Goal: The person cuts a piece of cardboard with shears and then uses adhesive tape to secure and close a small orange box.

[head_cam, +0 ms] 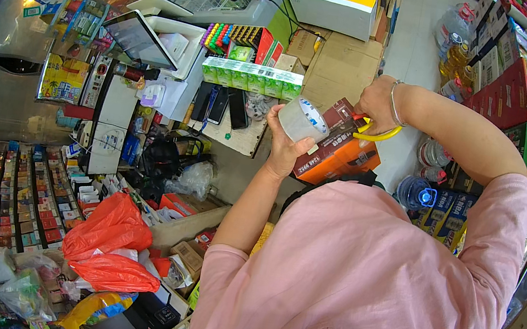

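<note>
My left hand (282,148) is shut on a wide roll of clear packing tape (298,123), thumb at its lower edge and fingers round its far side. My right hand (377,100) wears a metal bangle at the wrist and grips what look like scissors with yellow and red handles (380,135). Their blades cannot be seen. Beneath both hands is a brown and orange printed carton (340,156), close against my front; part of it is hidden by my hands and body. A small gap separates the tape roll from the scissors.
A counter (241,142) at the left bears phones (238,109), a row of green-white packs (251,78) and a tilted screen (141,38). Flattened cardboard (339,74) and a white soda carton (334,3) are ahead. Bottles (415,192) stand at the right; a red plastic bag (110,229) lies lower left.
</note>
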Action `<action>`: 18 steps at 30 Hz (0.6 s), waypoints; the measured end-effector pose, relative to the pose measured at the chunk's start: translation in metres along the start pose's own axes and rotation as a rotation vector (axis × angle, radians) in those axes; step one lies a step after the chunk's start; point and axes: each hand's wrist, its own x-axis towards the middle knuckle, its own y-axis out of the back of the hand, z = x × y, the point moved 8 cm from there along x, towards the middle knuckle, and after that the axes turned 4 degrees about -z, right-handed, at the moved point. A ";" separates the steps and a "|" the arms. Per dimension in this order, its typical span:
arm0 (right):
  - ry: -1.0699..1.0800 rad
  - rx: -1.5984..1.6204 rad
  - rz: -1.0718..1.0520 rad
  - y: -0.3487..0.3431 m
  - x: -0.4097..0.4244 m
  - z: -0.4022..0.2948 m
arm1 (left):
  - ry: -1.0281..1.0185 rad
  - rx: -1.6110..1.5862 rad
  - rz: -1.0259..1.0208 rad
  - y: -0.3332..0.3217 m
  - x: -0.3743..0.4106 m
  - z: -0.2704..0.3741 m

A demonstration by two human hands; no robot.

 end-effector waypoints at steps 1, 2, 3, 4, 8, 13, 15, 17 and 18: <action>0.005 0.002 0.002 0.000 0.000 0.000 | 0.002 0.006 0.002 0.000 0.000 0.000; 0.023 0.004 0.027 0.000 0.000 0.001 | 0.005 0.012 0.004 0.000 0.000 -0.001; 0.039 0.005 0.052 -0.003 0.001 0.002 | 0.009 0.013 0.014 0.001 0.000 -0.001; 0.055 0.007 0.077 -0.005 0.002 0.002 | 0.013 0.014 0.023 0.002 -0.001 -0.002; 0.054 0.008 0.114 -0.007 -0.001 0.003 | -0.023 -0.125 0.078 0.006 -0.001 -0.002; 0.013 0.105 0.147 -0.002 -0.016 0.014 | -0.044 -0.211 0.123 0.021 -0.006 -0.017; -0.040 0.221 0.108 -0.019 -0.018 0.029 | -0.038 -0.238 0.145 0.024 -0.007 -0.023; -0.076 0.338 0.083 -0.039 -0.017 0.042 | -0.047 -0.234 0.130 0.022 -0.006 -0.024; -0.073 0.332 0.162 -0.037 -0.017 0.041 | -0.050 -0.228 0.125 0.022 -0.005 -0.024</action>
